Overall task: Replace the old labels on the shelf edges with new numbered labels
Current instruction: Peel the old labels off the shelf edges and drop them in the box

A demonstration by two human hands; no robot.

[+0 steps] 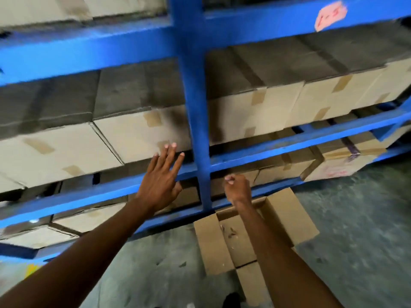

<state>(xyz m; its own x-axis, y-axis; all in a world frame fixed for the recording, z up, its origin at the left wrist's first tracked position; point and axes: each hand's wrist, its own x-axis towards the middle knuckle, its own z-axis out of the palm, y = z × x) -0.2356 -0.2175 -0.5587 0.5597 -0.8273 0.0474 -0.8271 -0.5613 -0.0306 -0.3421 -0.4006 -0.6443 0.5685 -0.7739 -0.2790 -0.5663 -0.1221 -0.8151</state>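
Nearest to us, both bare forearms reach forward over the grey concrete floor (355,230). On that floor, just in front of the rack's foot, lies an open cardboard box (255,236) with its flaps spread; our right forearm passes above it.

Our left hand (161,185) is spread flat, fingers (169,156) fanned and pointing up. It lies over the front edge of a lower shelf beam (89,194), left of the blue upright post (195,107); whether the palm touches the beam we cannot tell. Its fingertips reach the bottom edge of a taped carton (138,134) on the shelf above that beam.

Our right hand (236,187) is curled just right of the post, at the level of the same lower beam line. Its fingertips are pressed together on something small and pale (229,178); the blur keeps us from saying what it is.

Farther back, rows of closed cardboard cartons (289,107) fill the shelves on both sides of the post.

Farthest up, on the front edge of the upper right beam (278,18), sits a pink label (330,16) with handwritten marks, near the top right corner of the rack. It is well apart from both hands, high above and to the right of the right hand.
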